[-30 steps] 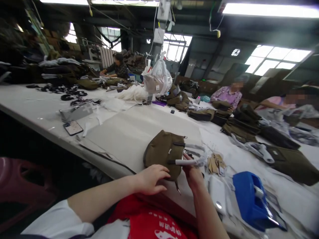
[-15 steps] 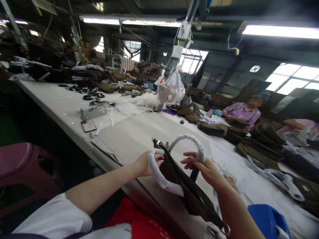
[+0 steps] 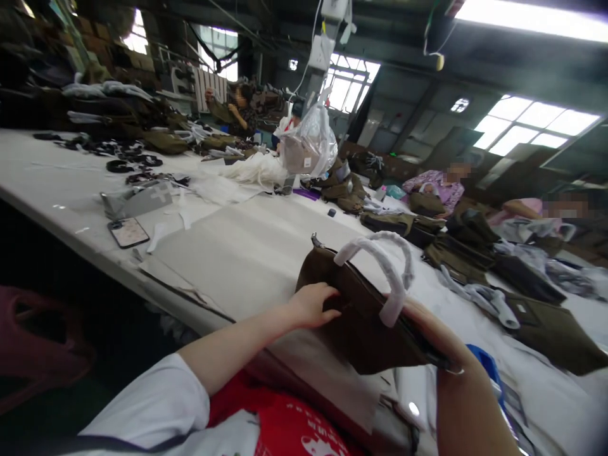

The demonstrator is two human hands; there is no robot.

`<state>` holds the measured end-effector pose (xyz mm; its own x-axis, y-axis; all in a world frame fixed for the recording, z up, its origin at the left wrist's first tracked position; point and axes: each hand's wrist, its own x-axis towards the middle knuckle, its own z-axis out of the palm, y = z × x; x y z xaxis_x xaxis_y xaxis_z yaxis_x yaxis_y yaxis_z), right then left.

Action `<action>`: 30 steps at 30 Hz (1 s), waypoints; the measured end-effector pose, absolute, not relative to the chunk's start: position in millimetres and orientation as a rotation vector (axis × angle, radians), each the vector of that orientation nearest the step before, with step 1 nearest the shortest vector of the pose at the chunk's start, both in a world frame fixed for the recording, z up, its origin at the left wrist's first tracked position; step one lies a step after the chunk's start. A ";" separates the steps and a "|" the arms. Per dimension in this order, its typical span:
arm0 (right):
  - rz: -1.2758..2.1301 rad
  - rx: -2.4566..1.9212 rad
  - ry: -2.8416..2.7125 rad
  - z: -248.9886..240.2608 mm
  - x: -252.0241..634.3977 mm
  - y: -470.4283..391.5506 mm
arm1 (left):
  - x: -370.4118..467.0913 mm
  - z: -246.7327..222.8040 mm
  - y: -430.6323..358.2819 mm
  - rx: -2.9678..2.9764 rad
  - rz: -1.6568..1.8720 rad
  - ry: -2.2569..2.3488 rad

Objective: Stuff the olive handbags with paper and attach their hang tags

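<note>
A dark brown handbag [image 3: 365,329] stands tilted at the near edge of the white table, its two handles [image 3: 380,259] wrapped in white material and raised. My left hand [image 3: 316,305] lies against the bag's near side, thumb and fingers apart. Behind the handles, my right hand [image 3: 422,320] reaches along the bag's far side; its fingers are mostly hidden by the bag and a handle.
A phone [image 3: 127,232] lies on the white table [image 3: 237,253] at the left. Dark straps [image 3: 135,163] and a plastic-wrapped item [image 3: 311,149] are farther back. Olive bags [image 3: 456,256] line the right side. A blue object [image 3: 489,370] is beside my right forearm. Several people sit across.
The bag has turned so its broad brown side shows, and both handles now stand together. My left hand moved from beside a handle to the bag's side; my right hand went behind the bag.
</note>
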<state>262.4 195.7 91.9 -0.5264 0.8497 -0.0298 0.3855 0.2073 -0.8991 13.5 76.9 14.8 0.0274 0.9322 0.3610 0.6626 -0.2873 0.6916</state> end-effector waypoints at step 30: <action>1.324 -1.346 -2.059 75.4 264.4 165.6 | -2.2 37.2 76.5 1.959 0.606 2.152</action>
<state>264.4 165.6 75.4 -0.4896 0.8506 -0.1916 0.5273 0.1139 -0.8420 -2.2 76.5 37.2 -0.1234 0.9817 0.1452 0.9133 0.0551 0.4036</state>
